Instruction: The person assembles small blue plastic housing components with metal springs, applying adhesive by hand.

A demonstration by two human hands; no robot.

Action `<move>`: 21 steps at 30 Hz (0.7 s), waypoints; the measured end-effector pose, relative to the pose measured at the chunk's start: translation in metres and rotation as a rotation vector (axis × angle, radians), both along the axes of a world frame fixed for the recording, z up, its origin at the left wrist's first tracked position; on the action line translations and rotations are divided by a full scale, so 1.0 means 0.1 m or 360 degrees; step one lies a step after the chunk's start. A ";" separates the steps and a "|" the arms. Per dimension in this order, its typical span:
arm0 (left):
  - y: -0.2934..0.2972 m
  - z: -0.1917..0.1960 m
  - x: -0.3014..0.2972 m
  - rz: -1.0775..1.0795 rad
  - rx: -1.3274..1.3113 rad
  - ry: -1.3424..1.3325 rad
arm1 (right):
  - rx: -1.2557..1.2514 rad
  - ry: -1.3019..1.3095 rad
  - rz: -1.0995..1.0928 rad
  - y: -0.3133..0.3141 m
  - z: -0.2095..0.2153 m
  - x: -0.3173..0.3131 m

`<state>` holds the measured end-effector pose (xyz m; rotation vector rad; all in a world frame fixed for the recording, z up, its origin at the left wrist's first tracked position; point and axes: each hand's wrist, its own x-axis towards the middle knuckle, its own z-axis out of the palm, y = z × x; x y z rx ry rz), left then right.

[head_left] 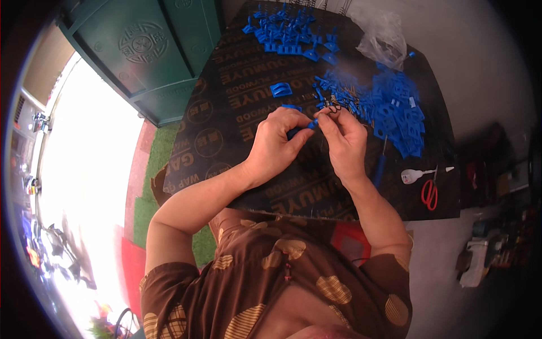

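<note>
Over the dark table, my left hand (pixel 276 138) is closed around a small blue plastic part (pixel 313 124), mostly hidden by the fingers. My right hand (pixel 345 141) meets it in a pinch at the part's right end. A dark coiled wire (pixel 336 108), looking like a spring, shows at the right fingertips. Just beyond the left knuckles lies a blue piece (pixel 292 107), and farther off sits a curved blue plastic piece (pixel 280 89). Past the right hand spreads a heap of small blue rods and metal bits (pixel 341 93), beside a pile of flat blue plates (pixel 398 116).
Several blue parts with upright springs (pixel 285 37) stand at the table's far end. A clear plastic bag (pixel 384 39) lies far right. Red-handled scissors (pixel 429 195), a white object with a narrow end (pixel 415 176) and a slim blue-handled tool (pixel 380 166) lie at right. A green door (pixel 141 53) stands left.
</note>
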<state>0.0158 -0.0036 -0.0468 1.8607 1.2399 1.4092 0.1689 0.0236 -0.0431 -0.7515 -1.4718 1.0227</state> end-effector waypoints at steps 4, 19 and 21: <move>0.01 0.03 -0.01 0.0043 0.0151 0.0154 | 0.0073 -0.0189 0.0025 0.02 0.06 0.03; -0.39 -0.16 0.12 -0.0003 0.0072 0.0417 | 0.0108 -0.0591 0.0162 -0.35 -0.04 0.28; -0.44 -0.18 0.13 0.0014 0.0069 0.0432 | 0.0110 -0.0597 0.0165 -0.40 -0.07 0.30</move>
